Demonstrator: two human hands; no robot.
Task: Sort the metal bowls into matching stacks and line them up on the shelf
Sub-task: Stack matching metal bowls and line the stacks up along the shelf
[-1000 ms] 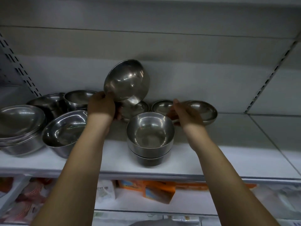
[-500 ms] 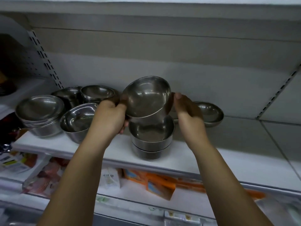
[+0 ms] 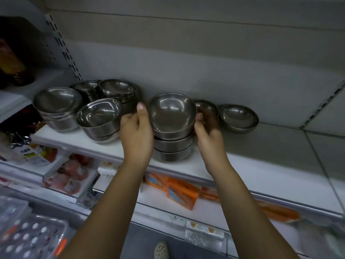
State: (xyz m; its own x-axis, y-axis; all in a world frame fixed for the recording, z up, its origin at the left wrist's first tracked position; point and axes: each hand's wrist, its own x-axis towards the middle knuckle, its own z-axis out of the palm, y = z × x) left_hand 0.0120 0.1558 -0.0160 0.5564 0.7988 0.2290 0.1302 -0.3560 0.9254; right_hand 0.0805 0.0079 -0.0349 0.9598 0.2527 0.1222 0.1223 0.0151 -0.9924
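Three-bowl stack [image 3: 172,146] between left hand [image 3: 137,135] and right hand [image 3: 209,131] — two single bowls [image 3: 239,118] rightward

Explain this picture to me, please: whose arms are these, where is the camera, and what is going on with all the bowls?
There is no machine here. These are a person's bare arms, filmed by one wide-angle camera worn on the head, which looks forward and down. The left hand and the right hand grip the top bowl by its sides. It is on top of a stack of two matching metal bowls on the white shelf. More stacks stand to the left. To the right are a small bowl and a wide bowl, each on its own. Orange packets lie on the shelf below.
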